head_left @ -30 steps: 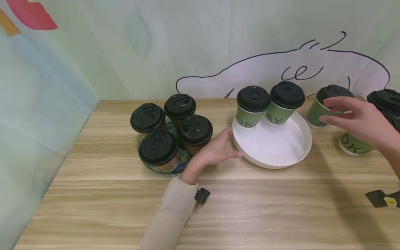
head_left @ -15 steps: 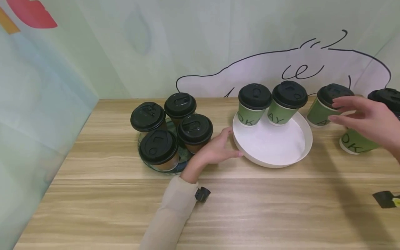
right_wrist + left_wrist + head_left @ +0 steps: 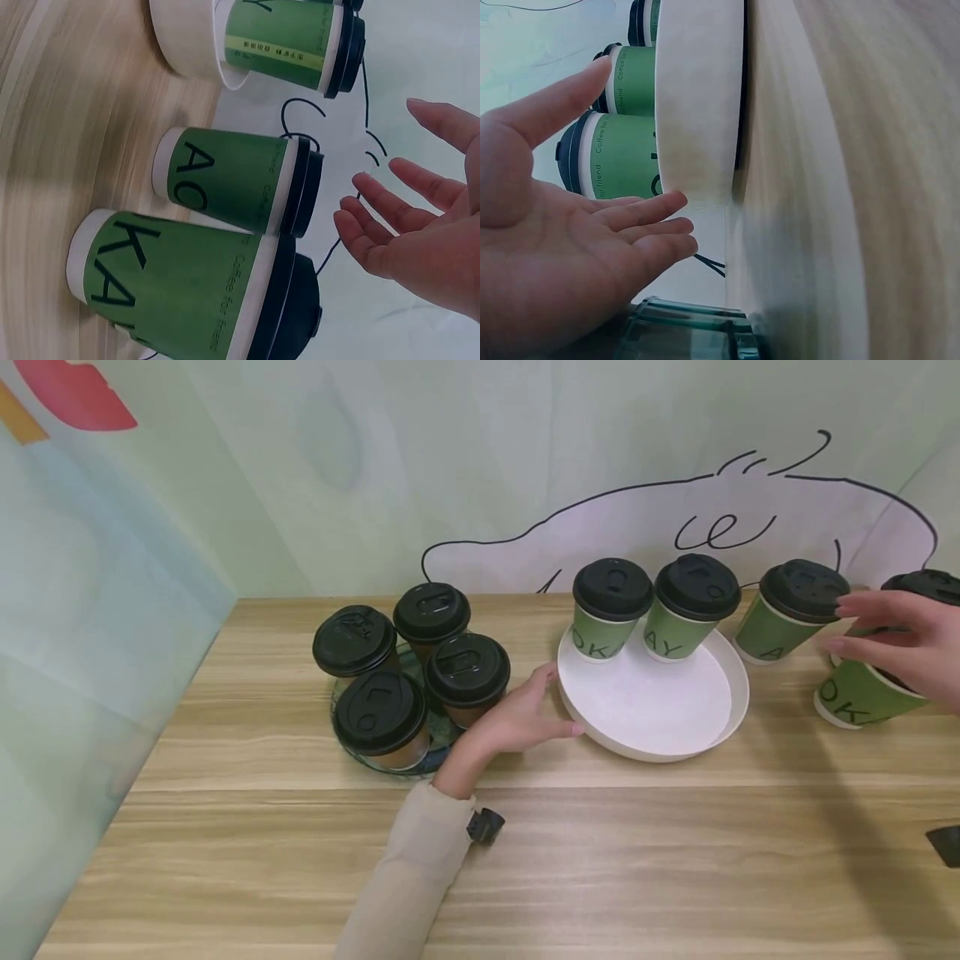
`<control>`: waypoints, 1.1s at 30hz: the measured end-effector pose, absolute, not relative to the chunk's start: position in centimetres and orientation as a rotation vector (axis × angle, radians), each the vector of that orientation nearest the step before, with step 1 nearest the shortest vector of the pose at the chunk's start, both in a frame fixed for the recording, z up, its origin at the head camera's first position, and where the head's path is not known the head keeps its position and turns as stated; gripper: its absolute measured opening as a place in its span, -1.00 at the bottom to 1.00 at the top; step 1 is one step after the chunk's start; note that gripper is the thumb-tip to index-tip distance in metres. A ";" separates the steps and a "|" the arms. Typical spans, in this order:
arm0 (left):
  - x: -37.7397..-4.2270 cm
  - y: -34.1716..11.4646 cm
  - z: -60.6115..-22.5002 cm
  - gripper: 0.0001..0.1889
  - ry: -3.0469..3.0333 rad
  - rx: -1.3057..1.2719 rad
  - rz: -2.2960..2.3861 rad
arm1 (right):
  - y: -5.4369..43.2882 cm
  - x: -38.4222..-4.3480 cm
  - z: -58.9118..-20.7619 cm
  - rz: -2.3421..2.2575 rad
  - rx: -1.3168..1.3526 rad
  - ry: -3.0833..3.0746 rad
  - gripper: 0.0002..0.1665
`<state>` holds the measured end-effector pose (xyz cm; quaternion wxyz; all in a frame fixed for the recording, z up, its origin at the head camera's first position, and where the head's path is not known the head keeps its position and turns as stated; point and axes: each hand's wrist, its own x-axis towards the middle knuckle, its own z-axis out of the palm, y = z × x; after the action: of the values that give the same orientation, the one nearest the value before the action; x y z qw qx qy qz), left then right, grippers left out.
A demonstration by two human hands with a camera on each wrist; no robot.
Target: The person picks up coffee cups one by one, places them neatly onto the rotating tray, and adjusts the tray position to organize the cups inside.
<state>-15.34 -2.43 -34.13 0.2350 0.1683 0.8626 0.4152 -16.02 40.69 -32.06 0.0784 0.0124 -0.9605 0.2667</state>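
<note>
My left hand (image 3: 521, 714) rests beside the white round tray (image 3: 652, 752), fingers extended, fingertips right at its left rim; the left wrist view shows its palm (image 3: 562, 247) holding nothing. Two green paper cups with black lids, a left one (image 3: 600, 635) and a right one (image 3: 670, 631), stand at the back of the tray. On the right, my right hand (image 3: 907, 639) hovers with fingers apart and overlaps a green cup (image 3: 862, 697) in the head view. Just left of it stands another lidded green cup (image 3: 772, 627). In the right wrist view the fingers (image 3: 397, 210) are spread beyond the lids.
Several brown cups with black lids, one of them in front (image 3: 382, 727), crowd a glass plate (image 3: 437, 764) left of my left hand. Another black lid (image 3: 926, 585) shows at the far right, partly hidden. A printed wall (image 3: 487, 468) borders the wooden table (image 3: 600, 868) behind.
My right hand has moved to the right, away from the cup right of the tray and over the cup farther right. The left hand and the tray stay in place.
</note>
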 end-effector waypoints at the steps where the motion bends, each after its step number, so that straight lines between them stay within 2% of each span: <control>1: -15.3 -2.4 -34.2 -0.06 2.365 0.464 1.144 | 40.7 -15.9 -32.0 0.801 0.044 -2.859 -0.34; 12: -15.2 -2.5 -34.3 -0.05 2.368 0.487 1.149 | 39.2 -13.8 -30.4 0.815 -0.030 -2.824 -0.37; 22: -15.0 -2.7 -34.4 -0.04 2.361 0.486 1.142 | 45.1 -15.4 -33.7 0.811 -0.185 -2.826 -0.23; 33: -15.0 -2.7 -34.6 -0.03 2.359 0.486 1.148 | 46.7 -15.6 -34.7 0.768 -0.300 -2.861 -0.14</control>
<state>-14.97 -2.72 -34.61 0.2345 0.1771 0.8596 0.4181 -15.65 46.71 -34.68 0.0822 -0.1004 -0.9577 0.2570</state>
